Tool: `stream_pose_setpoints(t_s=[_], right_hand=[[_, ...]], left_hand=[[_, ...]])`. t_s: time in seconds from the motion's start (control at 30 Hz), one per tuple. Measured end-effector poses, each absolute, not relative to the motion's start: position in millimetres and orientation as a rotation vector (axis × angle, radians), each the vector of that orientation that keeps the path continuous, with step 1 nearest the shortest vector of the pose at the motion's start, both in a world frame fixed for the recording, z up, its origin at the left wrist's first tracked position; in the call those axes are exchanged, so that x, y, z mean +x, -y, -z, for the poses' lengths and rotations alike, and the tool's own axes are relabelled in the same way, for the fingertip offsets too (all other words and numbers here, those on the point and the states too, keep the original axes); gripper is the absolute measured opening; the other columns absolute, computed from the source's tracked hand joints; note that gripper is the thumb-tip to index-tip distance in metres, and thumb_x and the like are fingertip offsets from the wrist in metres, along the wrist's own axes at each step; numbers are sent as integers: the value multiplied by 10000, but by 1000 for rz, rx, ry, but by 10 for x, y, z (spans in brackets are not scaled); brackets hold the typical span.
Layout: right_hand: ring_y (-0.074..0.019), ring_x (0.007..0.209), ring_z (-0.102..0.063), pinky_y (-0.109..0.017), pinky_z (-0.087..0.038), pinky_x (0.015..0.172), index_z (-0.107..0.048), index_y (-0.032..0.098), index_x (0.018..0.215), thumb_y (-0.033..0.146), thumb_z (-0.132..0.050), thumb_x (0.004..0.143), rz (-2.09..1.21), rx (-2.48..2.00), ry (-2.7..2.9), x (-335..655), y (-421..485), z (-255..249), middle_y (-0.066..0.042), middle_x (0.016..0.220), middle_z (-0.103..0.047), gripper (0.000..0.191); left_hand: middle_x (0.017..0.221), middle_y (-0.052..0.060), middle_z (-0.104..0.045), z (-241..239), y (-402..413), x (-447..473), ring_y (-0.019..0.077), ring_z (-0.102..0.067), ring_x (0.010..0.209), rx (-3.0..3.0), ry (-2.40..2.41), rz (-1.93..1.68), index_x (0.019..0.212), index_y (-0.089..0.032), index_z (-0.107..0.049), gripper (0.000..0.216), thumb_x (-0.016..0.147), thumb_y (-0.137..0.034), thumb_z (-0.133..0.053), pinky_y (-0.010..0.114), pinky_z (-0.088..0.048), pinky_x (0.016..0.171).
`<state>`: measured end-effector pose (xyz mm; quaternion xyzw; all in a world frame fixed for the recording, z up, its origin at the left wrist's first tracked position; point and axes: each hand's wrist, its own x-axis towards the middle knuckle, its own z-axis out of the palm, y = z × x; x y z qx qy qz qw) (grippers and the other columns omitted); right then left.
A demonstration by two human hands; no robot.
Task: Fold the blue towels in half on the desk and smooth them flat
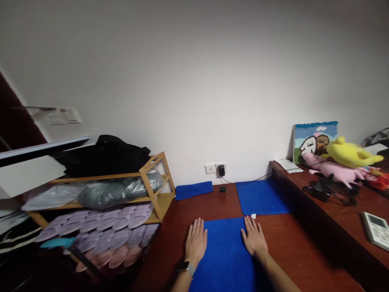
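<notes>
A blue cloth (225,251) lies spread flat on the reddish-brown wooden table (304,247). My left hand (196,240) rests palm down at its left edge, fingers stretched out, with a watch (186,266) on the wrist. At the cloth's far right corner my right hand (254,237) lies flat, fingers extended. Just beyond that hand is a second blue cloth (263,197), laid out flat with a small white tag. Against the wall, a narrow folded blue cloth (194,190) sits farther left. Neither hand grasps anything.
A wooden rack (164,198) with lilac slippers (121,219) and a black bag (106,158) stands left. A black charger (221,170) is plugged into the wall. On the raised right ledge are plush toys (337,170), a dog picture (316,138) and a white remote (377,229).
</notes>
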<state>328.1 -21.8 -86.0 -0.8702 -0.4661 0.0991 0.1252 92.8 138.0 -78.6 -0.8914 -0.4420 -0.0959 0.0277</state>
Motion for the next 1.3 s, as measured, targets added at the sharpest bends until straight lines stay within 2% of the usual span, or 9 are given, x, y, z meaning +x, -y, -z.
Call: stream_pose_setpoints(t_s=[0.17, 0.3, 0.53, 0.7, 0.9, 1.1, 1.3], right_hand=[[-189, 1573, -48, -435, -8, 1276, -144, 153, 1615, 494, -151, 998, -294, -2533, 1353, 3305, 205, 870, 7, 1693, -112, 706], [-181, 1572, -60, -427, -24, 1276, -157, 172, 1617, 481, -151, 998, -281, -2524, 1347, 3325, 184, 892, 24, 1692, -112, 692], [-182, 1572, -63, -428, -24, 1278, -139, 176, 1619, 496, -124, 1004, -262, -2526, 1344, 3316, 175, 908, 28, 1695, -107, 693], [-189, 1574, -45, -425, -6, 1272, -131, 175, 1621, 476, -147, 1005, -315, -2585, 1331, 3309, 173, 863, 18, 1701, -106, 686], [-206, 1571, -79, -430, -92, 1273, -118, 148, 1622, 445, -121, 1013, -338, -2589, 1312, 3117, 365, 801, -8, 1702, -113, 677], [-205, 1567, -109, -426, -94, 1282, -177, 153, 1616, 554, -131, 1003, -269, -2505, 1373, 2860, 824, 983, -11, 1687, -177, 735], [-196, 1568, -88, -406, -73, 1282, -158, 127, 1614, 535, -128, 1000, -280, -2516, 1392, 2829, 896, 904, -21, 1690, -142, 738]], left_hand=[[1641, 20, -367, 898, -815, 1761, 211, -305, 1528, -3048, 1012, 392, 1563, -253, -373, 585, 1060, -456, -153, 440, -257, 1265], [1649, 16, -346, 985, -633, 2063, 220, -279, 1537, -3091, 1037, 346, 1573, -283, -344, 580, 1057, -457, -146, 482, -241, 1269], [1673, 51, -236, 1007, -1171, 1043, 248, -206, 1555, -2863, 1424, 200, 1595, -187, -269, 676, 1024, -541, -202, 499, -186, 1277], [1676, 70, -205, 1027, -1219, 420, 247, -197, 1557, -2732, 1557, 186, 1598, -150, -267, 705, 1016, -543, -212, 466, -218, 1267], [1673, 86, -227, 950, -1088, 420, 245, -213, 1554, -2705, 1595, 203, 1592, -125, -281, 701, 1018, -518, -196, 448, -214, 1269], [1667, 95, -256, 853, -1036, 432, 248, -233, 1548, -2725, 1571, 245, 1582, -120, -309, 691, 1018, -506, -208, 444, -229, 1264], [1657, 102, -292, 698, -992, 426, 251, -264, 1540, -2694, 1571, 162, 1577, -111, -316, 666, 1015, -461, -248, 447, -234, 1260]])
